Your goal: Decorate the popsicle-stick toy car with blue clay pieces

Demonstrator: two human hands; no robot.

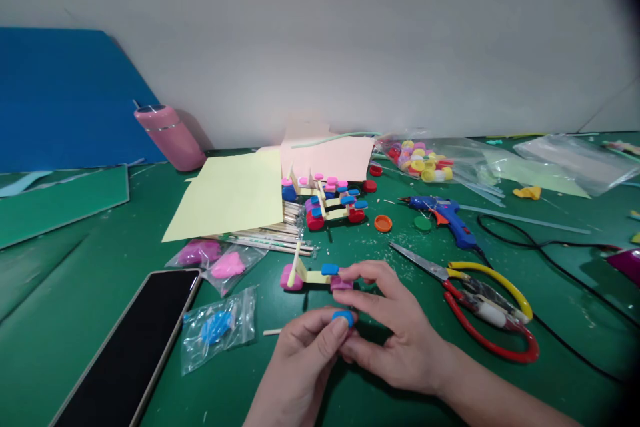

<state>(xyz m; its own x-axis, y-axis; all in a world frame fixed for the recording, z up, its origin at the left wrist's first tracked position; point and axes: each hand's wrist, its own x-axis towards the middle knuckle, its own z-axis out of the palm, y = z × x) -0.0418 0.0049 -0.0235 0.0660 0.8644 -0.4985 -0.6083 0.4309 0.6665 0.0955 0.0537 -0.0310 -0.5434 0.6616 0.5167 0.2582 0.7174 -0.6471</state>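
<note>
A flattened piece of blue clay [343,317] is pinched between the thumb and fingers of my left hand [313,353]. My right hand [400,323] has its fingers apart. Its index and middle fingertips reach the right end of a small toy car [316,277], where I cannot tell whether they touch or just overlap it in view. The thumb of that hand lies close beside the left fingers. The car has a pale yellow body and pink wheels, with a blue pad [330,269] on its right end. A thin white stick [273,331] lies left of my left hand.
Behind the car stand similar toy cars [335,210]. To the right lie scissors [470,300], a blue glue gun [445,213] and its cable. A phone [130,347], bagged blue clay [217,328], bagged pink clay [227,265] and yellow paper [230,193] are left. A pink bottle [173,137] leans behind.
</note>
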